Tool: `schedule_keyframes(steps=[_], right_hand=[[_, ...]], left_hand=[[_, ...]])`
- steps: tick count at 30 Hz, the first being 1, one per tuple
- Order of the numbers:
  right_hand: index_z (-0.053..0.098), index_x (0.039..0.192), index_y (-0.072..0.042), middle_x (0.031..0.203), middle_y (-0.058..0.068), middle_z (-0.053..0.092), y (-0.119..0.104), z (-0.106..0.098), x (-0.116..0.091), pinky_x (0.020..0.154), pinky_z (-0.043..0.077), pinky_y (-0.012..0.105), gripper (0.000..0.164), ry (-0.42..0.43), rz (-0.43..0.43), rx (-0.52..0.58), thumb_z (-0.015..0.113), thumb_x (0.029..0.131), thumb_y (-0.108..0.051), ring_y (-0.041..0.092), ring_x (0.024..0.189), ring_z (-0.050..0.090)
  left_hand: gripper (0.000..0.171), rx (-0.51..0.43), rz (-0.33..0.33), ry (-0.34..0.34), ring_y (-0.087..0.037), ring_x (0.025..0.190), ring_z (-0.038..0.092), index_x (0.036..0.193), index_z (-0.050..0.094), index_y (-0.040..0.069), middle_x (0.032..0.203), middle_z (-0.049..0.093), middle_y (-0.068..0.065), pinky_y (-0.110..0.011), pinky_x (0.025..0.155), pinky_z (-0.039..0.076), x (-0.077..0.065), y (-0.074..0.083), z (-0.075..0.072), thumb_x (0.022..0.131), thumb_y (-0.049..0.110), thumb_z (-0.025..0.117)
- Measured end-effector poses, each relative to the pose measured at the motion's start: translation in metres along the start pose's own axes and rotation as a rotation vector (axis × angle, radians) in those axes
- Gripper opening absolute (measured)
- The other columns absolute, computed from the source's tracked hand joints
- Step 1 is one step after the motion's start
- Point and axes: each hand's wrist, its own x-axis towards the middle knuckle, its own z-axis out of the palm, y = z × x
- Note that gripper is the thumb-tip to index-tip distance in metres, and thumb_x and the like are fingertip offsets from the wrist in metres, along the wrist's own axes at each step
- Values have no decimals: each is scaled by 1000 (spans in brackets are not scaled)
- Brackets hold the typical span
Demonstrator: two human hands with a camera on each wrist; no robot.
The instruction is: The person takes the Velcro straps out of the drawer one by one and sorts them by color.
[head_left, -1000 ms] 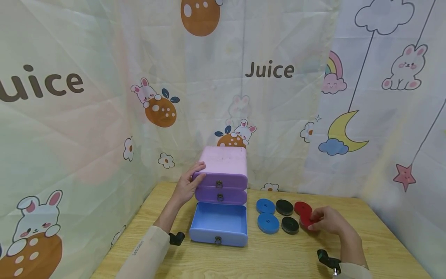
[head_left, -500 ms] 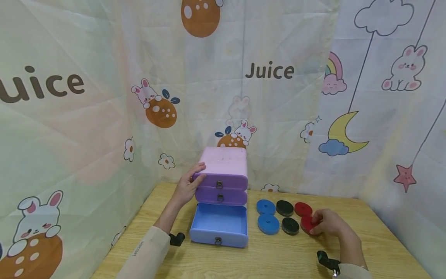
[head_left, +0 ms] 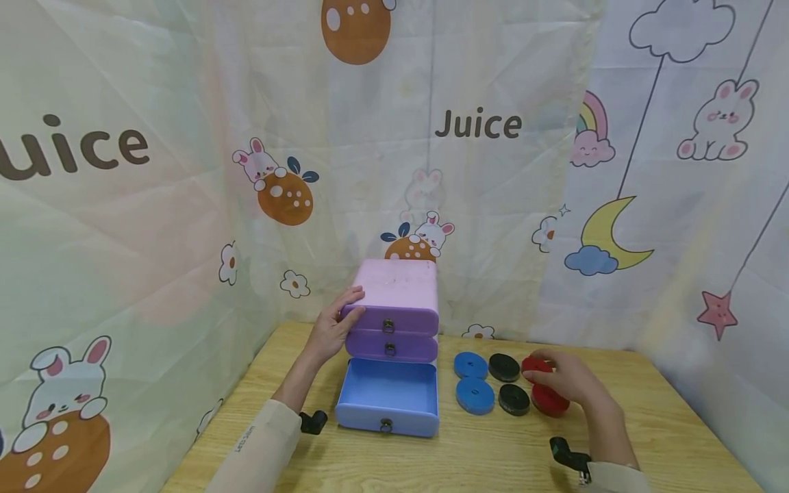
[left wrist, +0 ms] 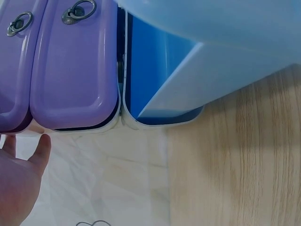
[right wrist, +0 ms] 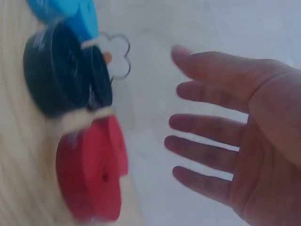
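Note:
A small drawer cabinet point(head_left: 397, 281) has a pink top, two closed purple drawers point(head_left: 392, 320) and a pulled-out blue bottom drawer point(head_left: 388, 385). My left hand point(head_left: 328, 330) rests against its upper left side, thumb near the front edge; the left wrist view catches its fingertips beside the purple drawers. My right hand point(head_left: 570, 376) hovers over two flat red rolls, fingers extended and holding nothing. The front red roll point(head_left: 550, 400) lies on the table; the rear red roll point(head_left: 535, 365) is partly covered by the fingers in the head view.
Left of the red rolls lie two black rolls point(head_left: 514, 399), then two blue rolls point(head_left: 475, 396), in front-and-back pairs. The wooden table point(head_left: 481, 455) meets a printed cloth backdrop point(head_left: 493, 226) behind and at both sides.
My right hand has let go of the front red roll, which shifted slightly right and forward, and moved back over the rear one. The left hand stays on the cabinet.

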Motion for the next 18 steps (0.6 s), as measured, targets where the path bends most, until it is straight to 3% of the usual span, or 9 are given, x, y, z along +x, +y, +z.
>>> schedule_keyframes(steps=[4,8,18], right_hand=[[62,141,-4,142,26,61,-25,3,2,94,55,66,62,69,-73,-55,73,96,-46,52,128,57],[59,145,-7,148,23,58,-47,9,4,106,46,70,64,98,-125,-43,73,96,-46,51,137,51],[65,140,-9,144,17,63,-83,17,4,106,48,65,55,120,-236,-58,74,97,-43,45,136,56]], left_hand=[[41,-1,4,-7,-28,159,28,144,62,19,164,44,0,-57,126,27,1,-1,0,105,28,64],[39,-20,15,-3,-30,159,29,143,62,14,164,44,-4,-58,126,27,1,-2,0,105,23,64],[42,5,11,-8,-28,160,26,145,61,17,165,43,-2,-58,126,25,0,0,-1,105,29,64]])
